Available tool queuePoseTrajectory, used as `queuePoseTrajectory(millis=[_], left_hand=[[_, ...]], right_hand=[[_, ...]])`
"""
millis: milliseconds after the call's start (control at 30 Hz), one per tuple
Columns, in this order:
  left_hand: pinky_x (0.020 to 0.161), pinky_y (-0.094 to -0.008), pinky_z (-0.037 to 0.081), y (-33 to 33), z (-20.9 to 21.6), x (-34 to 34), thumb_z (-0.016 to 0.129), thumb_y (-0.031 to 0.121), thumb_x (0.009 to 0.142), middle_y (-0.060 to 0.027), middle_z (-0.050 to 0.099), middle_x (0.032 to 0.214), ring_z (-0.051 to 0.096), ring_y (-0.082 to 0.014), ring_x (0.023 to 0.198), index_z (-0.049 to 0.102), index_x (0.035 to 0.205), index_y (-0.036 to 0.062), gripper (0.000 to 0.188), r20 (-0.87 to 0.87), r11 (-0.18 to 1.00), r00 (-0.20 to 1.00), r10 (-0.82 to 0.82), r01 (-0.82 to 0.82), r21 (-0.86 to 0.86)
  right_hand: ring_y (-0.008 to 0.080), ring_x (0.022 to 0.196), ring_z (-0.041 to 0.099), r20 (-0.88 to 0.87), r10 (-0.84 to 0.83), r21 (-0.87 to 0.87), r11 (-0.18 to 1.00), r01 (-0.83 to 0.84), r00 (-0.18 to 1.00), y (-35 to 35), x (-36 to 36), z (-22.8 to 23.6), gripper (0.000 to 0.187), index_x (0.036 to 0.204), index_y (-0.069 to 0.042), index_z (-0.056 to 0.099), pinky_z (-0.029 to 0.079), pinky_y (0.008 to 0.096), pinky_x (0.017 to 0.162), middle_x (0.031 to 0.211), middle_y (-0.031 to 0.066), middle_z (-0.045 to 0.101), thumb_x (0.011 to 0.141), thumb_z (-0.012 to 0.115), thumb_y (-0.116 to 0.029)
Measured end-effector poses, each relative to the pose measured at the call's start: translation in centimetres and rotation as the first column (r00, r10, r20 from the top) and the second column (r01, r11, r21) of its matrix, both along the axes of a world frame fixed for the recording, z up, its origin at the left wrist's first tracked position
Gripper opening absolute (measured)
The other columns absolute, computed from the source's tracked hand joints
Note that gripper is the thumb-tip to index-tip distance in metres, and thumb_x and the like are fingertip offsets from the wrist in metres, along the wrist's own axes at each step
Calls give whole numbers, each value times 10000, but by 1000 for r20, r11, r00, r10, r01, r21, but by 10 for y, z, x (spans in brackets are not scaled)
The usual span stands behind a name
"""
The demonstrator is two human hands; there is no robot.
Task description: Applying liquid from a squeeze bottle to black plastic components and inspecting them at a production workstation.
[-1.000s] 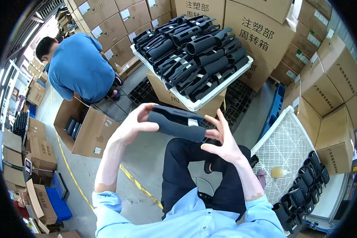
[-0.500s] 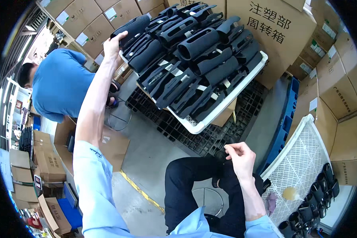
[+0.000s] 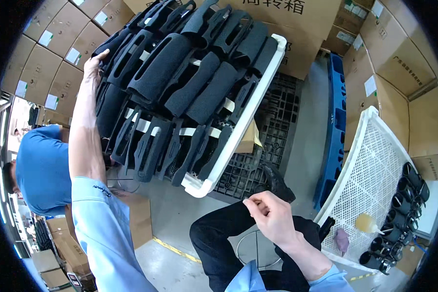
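A seated person's left hand [image 3: 93, 62] is reaching up, fingers spread flat against a black moulded part [image 3: 116, 45] at the far left of a white tray [image 3: 238, 131] stacked with such parts, while the right hand [image 3: 272, 216] is resting loosely curled and empty above the knee. A co-worker in blue [image 3: 41, 168] is bending nearby.

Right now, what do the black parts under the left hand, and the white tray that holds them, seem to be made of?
The black parts look like moulded plastic with a matte, finely pebbled finish and no gloss, though rubber cannot be excluded. The left hand rests on one at the edge of the pile. The white tray seems to be smooth rigid plastic: its rim is thick, rounded and evenly white.
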State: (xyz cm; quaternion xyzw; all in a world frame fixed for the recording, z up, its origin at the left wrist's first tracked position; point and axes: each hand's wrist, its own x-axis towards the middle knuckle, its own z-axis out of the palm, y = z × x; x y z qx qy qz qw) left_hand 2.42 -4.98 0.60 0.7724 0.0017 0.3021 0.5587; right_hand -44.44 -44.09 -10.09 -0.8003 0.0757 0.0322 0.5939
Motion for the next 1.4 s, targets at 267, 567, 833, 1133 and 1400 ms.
queuePoseTrajectory(millis=[267, 567, 833, 1133, 1400], left_hand=[[900, -271, 524, -31, 41, -102, 700, 262, 962, -100, 738, 1123, 674, -153, 945, 677, 1265, 23, 387, 50, 993, 996, -70, 64, 103], [665, -220, 484, -220, -12, -430, 523, 309, 1073, -124, 712, 1185, 630, -106, 769, 698, 1240, -9, 400, -313, 738, 705, -636, 439, -513], [749, -234, 406, -292, -5, -575, 327, 527, 1103, -133, 688, 1230, 570, -117, 917, 609, 1395, 1, 666, -151, 429, 498, -854, 508, -747], [833, -237, 459, -343, 17, -641, 519, 255, 1080, -80, 693, 1163, 591, -108, 919, 707, 1258, 32, 342, -207, 436, 419, -884, 579, -689], [630, -190, 474, -358, 5, -668, 525, 229, 1096, -77, 697, 1045, 594, -99, 742, 706, 1077, 9, 286, -120, 556, 625, -772, 572, -603]], right_hand=[[137, 624, 635, -240, 74, 581, 810, 82, 968, -9, -3, 21, 284, 1253, 14, 664, 518, 235, 568, 867, 108, 695, 1064, 552, -167], [82, 494, 470, 14, 259, 994, -105, 14, 966, -13, -47, 41, 433, 1400, 7, 579, 322, 197, 449, 776, 56, 661, 1131, 404, -284], [60, 486, 463, 51, 213, 983, -184, -11, 976, -47, -151, 78, 404, 1360, 0, 616, 320, 191, 449, 785, 41, 667, 1127, 417, -264], [47, 486, 465, 203, 134, 950, -266, -162, 970, -85, -215, 68, 275, 1100, -30, 695, 319, 181, 441, 797, 38, 687, 1098, 502, -225], [66, 475, 513, 79, -76, 983, 174, -64, 994, -83, -247, 100, 186, 1078, -23, 719, 375, 160, 423, 745, 71, 717, 1042, 627, -181]])
